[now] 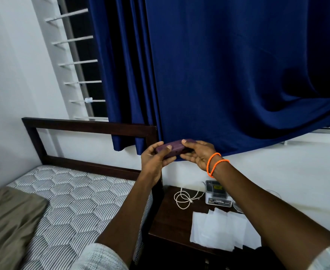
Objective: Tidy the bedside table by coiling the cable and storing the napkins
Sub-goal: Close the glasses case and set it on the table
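Observation:
A flat purple phone-like object (174, 146) is held up in front of the blue curtain by both hands. My left hand (155, 159) grips its left end and my right hand (198, 153), with orange bands on the wrist, grips its right end. Below them stands the dark wooden bedside table (165, 217). A white cable (185, 198) lies on it in a loose coil near the back. Several white napkins (218, 228) are spread flat over the table's front right part, partly hidden by my right forearm.
A small grey box-like device (217, 193) stands at the back of the table against the wall. The bed (72, 203) with a striped mattress and dark headboard (88, 126) lies to the left. The blue curtain (228, 71) hangs above the table.

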Demonstrator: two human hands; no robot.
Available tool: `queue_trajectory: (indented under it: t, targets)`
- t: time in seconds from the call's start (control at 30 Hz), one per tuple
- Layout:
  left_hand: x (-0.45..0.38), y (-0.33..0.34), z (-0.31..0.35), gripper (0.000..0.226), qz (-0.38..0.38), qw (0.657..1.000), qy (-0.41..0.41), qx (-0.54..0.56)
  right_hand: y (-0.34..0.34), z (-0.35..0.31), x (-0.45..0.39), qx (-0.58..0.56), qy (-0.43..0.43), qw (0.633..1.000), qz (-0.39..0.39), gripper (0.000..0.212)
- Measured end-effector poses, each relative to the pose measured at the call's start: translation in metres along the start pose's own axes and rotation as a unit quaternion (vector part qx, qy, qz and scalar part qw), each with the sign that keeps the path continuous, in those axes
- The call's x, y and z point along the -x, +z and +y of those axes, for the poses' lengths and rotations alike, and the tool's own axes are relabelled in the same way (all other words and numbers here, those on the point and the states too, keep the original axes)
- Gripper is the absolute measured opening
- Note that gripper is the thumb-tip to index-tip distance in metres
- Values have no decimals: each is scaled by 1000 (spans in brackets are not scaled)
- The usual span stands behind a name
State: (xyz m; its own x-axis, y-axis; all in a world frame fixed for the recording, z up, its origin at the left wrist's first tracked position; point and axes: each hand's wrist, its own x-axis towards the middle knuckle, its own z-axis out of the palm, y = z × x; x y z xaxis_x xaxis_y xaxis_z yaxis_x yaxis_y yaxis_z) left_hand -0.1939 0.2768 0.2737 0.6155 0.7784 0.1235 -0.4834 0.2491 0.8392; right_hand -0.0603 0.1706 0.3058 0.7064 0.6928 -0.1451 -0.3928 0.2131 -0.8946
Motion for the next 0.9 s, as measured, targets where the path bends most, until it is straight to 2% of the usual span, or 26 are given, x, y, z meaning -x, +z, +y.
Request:
queue_trajectory:
  t: [0.43, 0.53, 0.67, 0.9]
  targets:
    - [2, -8, 1, 37, 4, 1000, -5, 2, -1, 13, -11, -2, -4, 1000, -13, 41]
    - [3, -12, 0, 38, 10, 1000, -23, -5, -1, 23, -15, -13, -11, 1000, 5, 41]
    - [5, -22, -7, 27, 24, 998, -57, -8, -3, 43, -23, -17, -13, 999, 28, 41]
    - [9, -51, -26, 16, 52, 986, -129, -91, -11, 84, -33, 21, 4, 999, 42, 24]
